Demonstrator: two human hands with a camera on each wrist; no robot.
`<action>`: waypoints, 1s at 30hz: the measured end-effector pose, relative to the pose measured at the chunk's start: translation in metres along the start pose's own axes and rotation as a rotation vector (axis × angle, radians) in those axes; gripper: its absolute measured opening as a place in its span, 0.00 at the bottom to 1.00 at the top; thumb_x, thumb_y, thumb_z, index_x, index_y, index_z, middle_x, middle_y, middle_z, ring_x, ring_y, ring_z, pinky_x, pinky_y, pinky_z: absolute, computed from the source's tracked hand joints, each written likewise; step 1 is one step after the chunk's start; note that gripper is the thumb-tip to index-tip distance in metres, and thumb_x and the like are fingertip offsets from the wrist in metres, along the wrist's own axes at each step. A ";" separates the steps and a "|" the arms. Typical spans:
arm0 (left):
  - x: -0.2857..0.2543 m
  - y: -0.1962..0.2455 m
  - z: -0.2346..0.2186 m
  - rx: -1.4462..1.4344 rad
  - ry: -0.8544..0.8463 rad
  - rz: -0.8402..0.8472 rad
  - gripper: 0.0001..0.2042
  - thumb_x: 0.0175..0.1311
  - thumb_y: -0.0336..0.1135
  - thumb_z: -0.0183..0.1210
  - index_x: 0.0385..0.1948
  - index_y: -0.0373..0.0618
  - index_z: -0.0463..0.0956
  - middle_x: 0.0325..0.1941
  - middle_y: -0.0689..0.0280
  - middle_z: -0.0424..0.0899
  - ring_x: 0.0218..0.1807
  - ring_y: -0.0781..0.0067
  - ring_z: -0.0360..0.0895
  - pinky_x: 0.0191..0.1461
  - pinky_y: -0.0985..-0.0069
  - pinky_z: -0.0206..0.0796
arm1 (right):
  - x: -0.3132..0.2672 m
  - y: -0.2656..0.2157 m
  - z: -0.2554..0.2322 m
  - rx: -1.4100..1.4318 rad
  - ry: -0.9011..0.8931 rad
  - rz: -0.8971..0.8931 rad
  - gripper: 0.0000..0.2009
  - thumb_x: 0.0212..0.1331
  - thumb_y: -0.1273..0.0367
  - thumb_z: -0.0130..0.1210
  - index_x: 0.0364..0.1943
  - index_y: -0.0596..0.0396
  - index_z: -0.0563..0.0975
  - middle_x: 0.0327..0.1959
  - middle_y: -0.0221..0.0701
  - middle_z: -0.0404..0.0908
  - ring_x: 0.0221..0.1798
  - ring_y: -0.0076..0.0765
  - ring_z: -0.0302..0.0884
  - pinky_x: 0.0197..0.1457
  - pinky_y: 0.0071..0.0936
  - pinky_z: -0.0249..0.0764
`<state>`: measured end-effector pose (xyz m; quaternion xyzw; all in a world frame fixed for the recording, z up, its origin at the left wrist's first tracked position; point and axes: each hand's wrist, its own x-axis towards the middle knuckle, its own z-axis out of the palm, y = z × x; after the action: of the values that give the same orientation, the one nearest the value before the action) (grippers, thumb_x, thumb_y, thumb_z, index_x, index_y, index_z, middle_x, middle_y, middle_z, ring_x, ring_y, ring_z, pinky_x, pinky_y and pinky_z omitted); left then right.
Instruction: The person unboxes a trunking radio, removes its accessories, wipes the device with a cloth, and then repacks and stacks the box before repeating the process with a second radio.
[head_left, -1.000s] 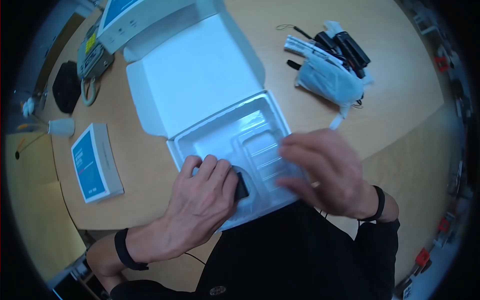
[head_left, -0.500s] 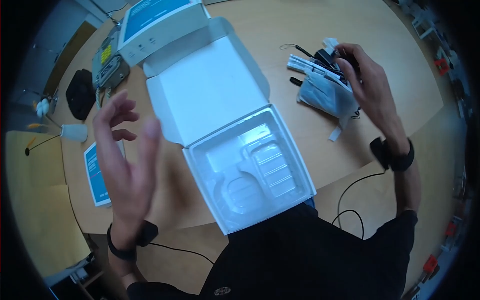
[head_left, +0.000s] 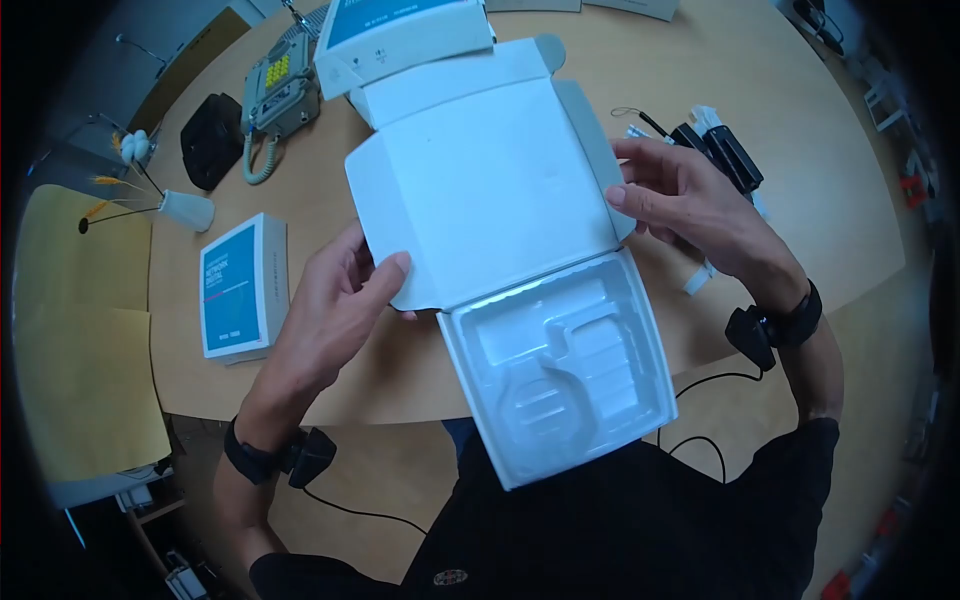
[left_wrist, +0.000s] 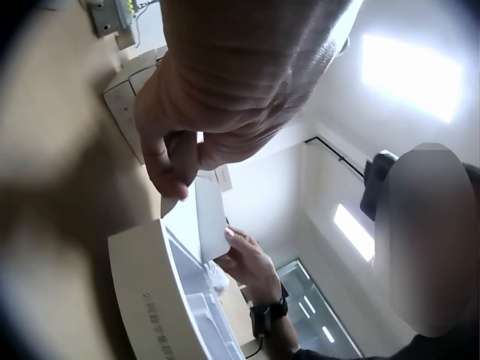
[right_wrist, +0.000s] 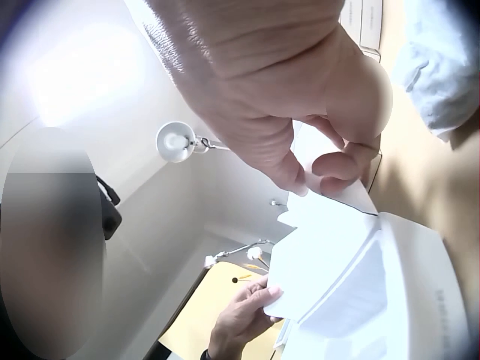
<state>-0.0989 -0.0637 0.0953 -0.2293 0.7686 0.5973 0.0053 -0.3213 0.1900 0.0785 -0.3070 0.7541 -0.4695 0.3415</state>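
An open white cardboard box (head_left: 478, 410) lies at the table's front edge, against the person's dark shirt. Its lid (head_left: 490, 190) is folded back, away from the person. Inside sits a moulded plastic tray (head_left: 615, 375) whose hollows hold nothing. My left hand (head_left: 335, 305) pinches the lid's left side flap, thumb on top and fingers beneath. On the opposite side, my right hand (head_left: 700, 205) pinches the right side flap (head_left: 590, 150) between thumb and fingers. The right wrist view shows this hand (right_wrist: 300, 112) close up at the flap's edge.
A blue and white box (head_left: 232, 290) lies at the left, with another (head_left: 415, 40) behind the lid. Farther left are a corded phone (head_left: 283, 85), a black pouch (head_left: 210, 140) and a white vase (head_left: 188, 210). Black devices (head_left: 735, 155) lie beyond my right hand.
My left hand has left the tray, then come to the lid's left flap, while my right hand has moved from the devices to the right flap. The dark item in the tray is gone.
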 end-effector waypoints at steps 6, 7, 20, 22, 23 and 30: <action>-0.019 -0.010 0.013 0.062 0.037 0.098 0.14 0.76 0.30 0.55 0.55 0.29 0.74 0.45 0.60 0.84 0.44 0.75 0.81 0.48 0.74 0.77 | -0.030 -0.007 0.009 0.143 -0.124 -0.045 0.28 0.58 0.70 0.70 0.61 0.66 0.72 0.39 0.29 0.78 0.35 0.20 0.76 0.41 0.22 0.75; -0.021 -0.012 0.014 0.109 0.040 0.110 0.13 0.76 0.31 0.55 0.53 0.29 0.75 0.44 0.60 0.84 0.44 0.75 0.81 0.49 0.74 0.77 | -0.031 -0.005 0.011 0.148 -0.115 -0.040 0.28 0.58 0.70 0.70 0.61 0.66 0.72 0.39 0.29 0.78 0.35 0.20 0.76 0.41 0.22 0.75; -0.002 -0.048 -0.010 0.538 -0.156 0.463 0.36 0.62 0.41 0.66 0.71 0.39 0.64 0.72 0.50 0.71 0.73 0.49 0.68 0.75 0.60 0.61 | -0.028 0.035 0.009 -0.426 0.000 -0.463 0.28 0.59 0.68 0.64 0.64 0.58 0.70 0.62 0.45 0.74 0.63 0.56 0.73 0.69 0.43 0.71; 0.000 -0.043 0.003 0.395 -0.146 0.462 0.40 0.61 0.47 0.65 0.73 0.40 0.61 0.72 0.46 0.69 0.74 0.44 0.66 0.77 0.57 0.59 | -0.029 0.035 0.016 -0.595 0.022 -0.469 0.32 0.59 0.65 0.66 0.68 0.56 0.68 0.66 0.44 0.72 0.65 0.54 0.72 0.72 0.44 0.70; 0.000 -0.043 0.004 0.390 -0.152 0.457 0.40 0.61 0.47 0.65 0.73 0.40 0.61 0.72 0.46 0.69 0.74 0.44 0.66 0.77 0.57 0.59 | -0.031 0.034 0.015 -0.594 0.018 -0.461 0.32 0.59 0.65 0.66 0.68 0.56 0.68 0.66 0.44 0.72 0.65 0.54 0.72 0.72 0.44 0.70; -0.019 -0.033 -0.006 -0.023 -0.346 0.086 0.35 0.72 0.32 0.59 0.78 0.41 0.53 0.82 0.46 0.46 0.79 0.44 0.58 0.79 0.52 0.56 | -0.069 0.016 -0.004 0.089 -0.176 -0.027 0.38 0.68 0.53 0.58 0.77 0.56 0.59 0.78 0.42 0.60 0.74 0.45 0.66 0.69 0.47 0.74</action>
<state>-0.0682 -0.0683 0.0724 -0.0899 0.7584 0.6362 0.1095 -0.2870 0.2524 0.0805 -0.3416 0.6953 -0.4786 0.4133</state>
